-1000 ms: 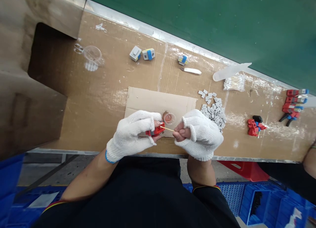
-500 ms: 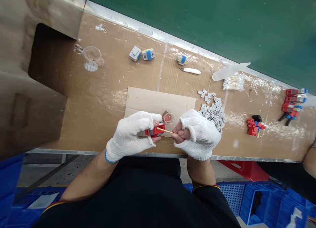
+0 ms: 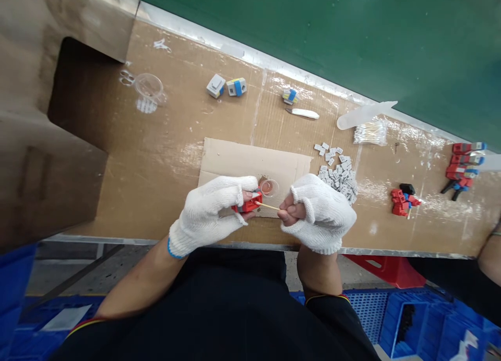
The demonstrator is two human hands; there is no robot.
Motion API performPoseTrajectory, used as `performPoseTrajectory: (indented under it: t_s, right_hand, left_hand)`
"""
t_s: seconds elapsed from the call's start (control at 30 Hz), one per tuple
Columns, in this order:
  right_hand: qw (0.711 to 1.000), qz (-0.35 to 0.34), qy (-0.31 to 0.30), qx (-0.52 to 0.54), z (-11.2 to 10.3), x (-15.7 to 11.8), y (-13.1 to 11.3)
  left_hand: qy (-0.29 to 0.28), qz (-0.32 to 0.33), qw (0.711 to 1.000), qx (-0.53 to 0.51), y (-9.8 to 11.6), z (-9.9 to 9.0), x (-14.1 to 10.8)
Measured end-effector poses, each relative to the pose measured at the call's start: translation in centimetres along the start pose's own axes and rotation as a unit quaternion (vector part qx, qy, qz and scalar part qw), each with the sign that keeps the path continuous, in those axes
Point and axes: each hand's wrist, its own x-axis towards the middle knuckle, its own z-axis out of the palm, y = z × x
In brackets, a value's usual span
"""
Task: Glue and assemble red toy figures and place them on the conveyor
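Observation:
My left hand (image 3: 213, 209), in a white fingerless glove, grips a small red plastic block (image 3: 251, 201) between thumb and fingers. Part of the block is hidden by the glove. My right hand (image 3: 319, 212), gloved the same way, pinches a cotton swab (image 3: 267, 206) whose far tip touches the block's right side. Just behind the block stands a small clear cup (image 3: 270, 188) with reddish contents. Beneath both lies a flat cardboard sheet (image 3: 254, 160). A heap of small grey pieces (image 3: 340, 176) lies beyond my right hand.
Farther back are grey blocks with blue bands (image 3: 237, 87), a white-handled blade (image 3: 304, 113) and a bundle of swabs (image 3: 370, 132). Red parts (image 3: 401, 202) lie to the right, with red assemblies (image 3: 464, 160) beyond. A clear cup (image 3: 148, 87) stands at left. Another person's arm (image 3: 491, 256) shows at far right.
My right hand has shifted slightly right with the swab. The swab's tip is now at the block's right side rather than over its top. The block is turned a little in my left hand.

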Motion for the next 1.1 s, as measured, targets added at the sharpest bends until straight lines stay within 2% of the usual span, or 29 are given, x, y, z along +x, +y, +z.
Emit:
performPoseTrajectory:
  t_s: [0.13,0.27,0.57,0.7,0.97,1.1]
  right_hand:
    - [1.0,0.005,-0.005,-0.01,-0.4,-0.2,0.3]
    - [1.0,0.007,-0.002,0.01,-0.7,-0.4,0.6]
    - [0.998,0.02,-0.012,0.05,-0.8,-1.0,1.3]
    - [0.998,0.02,-0.005,0.062,-0.7,-0.8,1.0]
    - [1.0,0.009,0.012,-0.009,0.0,-0.4,-0.1]
    - [1.0,0.013,0.02,-0.003,0.2,-0.8,-0.1]
  left_hand:
    - [-0.027,0.051,0.997,0.056,0.4,-0.7,0.7]
    - [-0.05,0.047,0.994,0.081,0.8,-1.3,1.2]
    - [-0.058,0.046,0.994,0.081,0.9,-1.3,1.2]
    - [-0.053,0.03,0.996,0.061,0.7,-1.2,1.1]
    - [-0.046,-0.027,0.999,-0.01,0.1,-0.4,-0.6]
    - [-0.047,-0.035,0.998,-0.035,-0.1,-0.4,-0.9]
